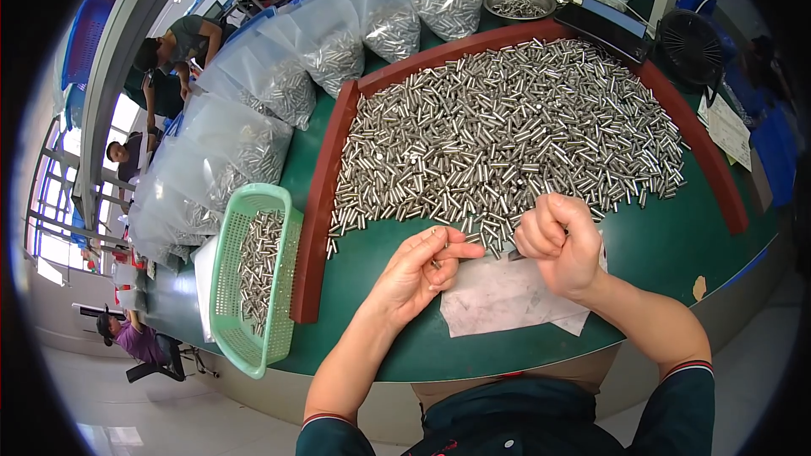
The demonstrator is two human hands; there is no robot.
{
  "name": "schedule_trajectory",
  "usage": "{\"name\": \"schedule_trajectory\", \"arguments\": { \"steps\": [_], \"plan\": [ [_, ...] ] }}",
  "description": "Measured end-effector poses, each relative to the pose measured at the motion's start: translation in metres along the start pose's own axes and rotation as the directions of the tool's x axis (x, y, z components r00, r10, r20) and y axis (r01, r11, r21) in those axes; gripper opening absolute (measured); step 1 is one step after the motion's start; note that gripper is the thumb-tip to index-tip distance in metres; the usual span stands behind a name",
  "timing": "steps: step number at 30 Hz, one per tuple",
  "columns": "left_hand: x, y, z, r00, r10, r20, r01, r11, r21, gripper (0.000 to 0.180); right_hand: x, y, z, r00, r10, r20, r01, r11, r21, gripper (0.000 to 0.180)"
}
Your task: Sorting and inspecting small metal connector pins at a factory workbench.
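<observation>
A wide heap of short shiny metal pins (507, 127) lies in front of me on the green table. At the heap's near edge is my left hand (414, 270), palm turned inward and fingers curled, with a small metal pin (437, 264) showing between them. To its right, my right hand (562, 245) is closed like a fist. A short dark piece (514, 255) pokes out at its lower left side; I cannot tell what it belongs to. Beneath both hands lies a stained whitish cloth (498, 300).
Dark red wooden bars (325, 203) border the heap. On the left stands a light green basket (224, 312) partly filled with pins. Several clear bags of pins (334, 51) line the back left. A metal bowl (490, 7) and a black fan (691, 46) stand behind. Other people sit farther left.
</observation>
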State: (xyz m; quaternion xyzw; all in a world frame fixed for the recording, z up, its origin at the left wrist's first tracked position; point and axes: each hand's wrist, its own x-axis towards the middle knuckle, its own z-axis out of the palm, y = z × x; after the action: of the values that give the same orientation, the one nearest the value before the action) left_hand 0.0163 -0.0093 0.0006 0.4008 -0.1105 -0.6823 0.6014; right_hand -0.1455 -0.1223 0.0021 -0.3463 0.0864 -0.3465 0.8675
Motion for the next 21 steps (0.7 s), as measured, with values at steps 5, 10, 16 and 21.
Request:
{"name": "schedule_trajectory", "arguments": {
  "steps": [5, 10, 16, 21],
  "plan": [
    [0.000, -0.001, 0.002, 0.998, 0.059, 0.001, -0.059, 0.998, 0.022, 0.022, -0.001, 0.000, -0.001, 1.000, -0.009, 0.001, 0.009, 1.000, -0.011, 0.039],
    [0.000, 0.002, -0.004, 0.985, 0.143, -0.094, -0.150, 0.986, -0.079, 0.035, -0.001, -0.001, 0.001, 1.000, 0.001, 0.004, -0.001, 0.997, -0.081, 0.040],
    [0.005, -0.005, 0.004, 0.811, 0.584, 0.040, -0.203, 0.217, 0.955, 0.013, 0.000, -0.002, 0.001, 1.000, 0.007, 0.002, -0.007, 0.997, -0.080, 0.040],
    [0.012, -0.014, 0.014, 0.744, 0.583, 0.326, -0.163, -0.315, 0.935, 0.014, -0.002, -0.002, 0.002, 1.000, 0.012, -0.021, -0.013, 0.998, -0.059, 0.039]
  ]
}}
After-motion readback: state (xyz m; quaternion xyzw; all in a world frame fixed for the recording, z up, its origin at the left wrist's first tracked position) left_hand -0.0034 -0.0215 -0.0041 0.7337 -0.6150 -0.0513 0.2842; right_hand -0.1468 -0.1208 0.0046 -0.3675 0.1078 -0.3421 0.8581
